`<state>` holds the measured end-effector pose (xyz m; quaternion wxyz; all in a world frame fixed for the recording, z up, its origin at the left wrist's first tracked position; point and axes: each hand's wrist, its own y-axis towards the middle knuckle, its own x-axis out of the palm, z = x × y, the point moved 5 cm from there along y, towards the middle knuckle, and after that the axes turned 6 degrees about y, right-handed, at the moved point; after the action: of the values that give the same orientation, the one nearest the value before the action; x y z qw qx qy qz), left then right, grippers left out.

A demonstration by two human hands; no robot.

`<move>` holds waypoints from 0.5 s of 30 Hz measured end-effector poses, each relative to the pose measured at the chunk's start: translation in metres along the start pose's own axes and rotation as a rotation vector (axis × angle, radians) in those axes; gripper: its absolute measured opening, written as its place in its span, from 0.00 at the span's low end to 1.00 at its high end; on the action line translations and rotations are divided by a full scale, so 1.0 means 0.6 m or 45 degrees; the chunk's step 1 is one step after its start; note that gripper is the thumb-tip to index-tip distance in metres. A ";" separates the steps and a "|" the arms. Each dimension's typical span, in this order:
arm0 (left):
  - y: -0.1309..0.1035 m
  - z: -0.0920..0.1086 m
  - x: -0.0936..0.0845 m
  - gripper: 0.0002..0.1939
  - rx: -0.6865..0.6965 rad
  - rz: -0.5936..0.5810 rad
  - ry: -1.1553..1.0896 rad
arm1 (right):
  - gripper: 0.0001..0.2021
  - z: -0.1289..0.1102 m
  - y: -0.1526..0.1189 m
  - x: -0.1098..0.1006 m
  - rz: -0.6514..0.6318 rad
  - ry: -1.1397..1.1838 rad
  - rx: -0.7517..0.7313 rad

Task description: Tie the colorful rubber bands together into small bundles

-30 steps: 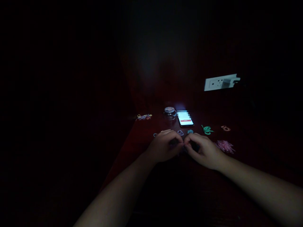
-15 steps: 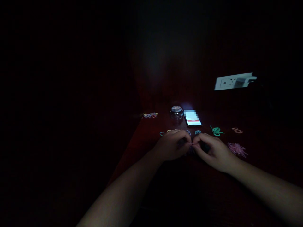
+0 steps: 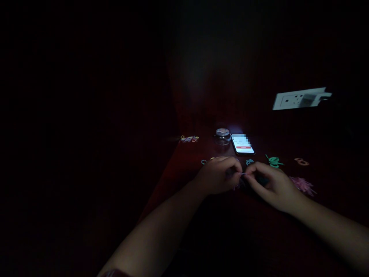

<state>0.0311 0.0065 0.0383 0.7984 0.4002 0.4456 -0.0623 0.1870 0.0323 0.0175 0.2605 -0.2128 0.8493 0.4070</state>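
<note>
A thin pale purple rubber band [image 3: 243,174] stretches between my two hands. My left hand [image 3: 220,175] pinches one end between thumb and forefinger. The other end is in a pinch of my right hand [image 3: 269,184]. Under the hands lies a small purple heap of bands [image 3: 236,187], mostly hidden. Just beyond them are teal loops [image 3: 249,162] and, partly behind my left hand, a blue-green loop [image 3: 203,162]. A pile of pink strips [image 3: 304,185] rests beside my right hand.
A lit phone [image 3: 243,144] lies next to a clear lidded jar [image 3: 223,137] at the back. Mixed bands [image 3: 189,139] sit near the table's left edge. Green bands [image 3: 273,161] and an orange-brown loop [image 3: 301,162] lie right. A wall socket [image 3: 300,99] holds a plug.
My fingertips have drawn slightly apart, and more of the purple band shows between them. The whole scene has shifted a little to the right as the view turned left.
</note>
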 end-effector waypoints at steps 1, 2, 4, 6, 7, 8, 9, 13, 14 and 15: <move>0.000 0.000 -0.001 0.01 0.010 0.008 -0.005 | 0.05 0.000 0.000 0.000 0.000 -0.002 0.001; 0.001 0.001 -0.001 0.01 0.020 0.016 -0.011 | 0.05 0.000 0.001 0.001 -0.002 -0.003 0.002; 0.001 0.002 -0.002 0.00 0.033 0.035 -0.021 | 0.05 0.000 0.001 0.002 -0.001 -0.008 -0.007; 0.001 0.002 -0.003 0.00 0.034 0.049 -0.023 | 0.05 0.000 0.001 0.002 0.013 -0.011 -0.018; 0.001 0.001 -0.004 0.01 0.034 0.053 -0.020 | 0.05 0.001 0.001 0.001 0.021 -0.012 -0.019; 0.000 0.000 -0.005 0.01 0.035 0.054 -0.013 | 0.05 0.001 0.001 0.000 0.028 -0.014 -0.017; -0.001 -0.001 -0.006 0.01 0.039 0.052 -0.004 | 0.05 0.001 0.001 0.000 0.031 -0.017 -0.015; -0.002 -0.012 -0.010 0.02 0.052 0.035 0.032 | 0.06 -0.001 0.002 -0.002 0.042 -0.057 -0.024; -0.003 -0.015 -0.010 0.03 0.053 0.027 0.036 | 0.06 -0.003 0.002 -0.002 0.045 -0.063 -0.030; -0.003 -0.017 -0.011 0.03 0.054 0.020 0.037 | 0.07 -0.004 0.002 -0.002 0.044 -0.064 -0.034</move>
<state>0.0196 0.0108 0.0395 0.7837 0.4213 0.4525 -0.0598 0.1863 0.0316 0.0201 0.2716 -0.1912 0.8405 0.4281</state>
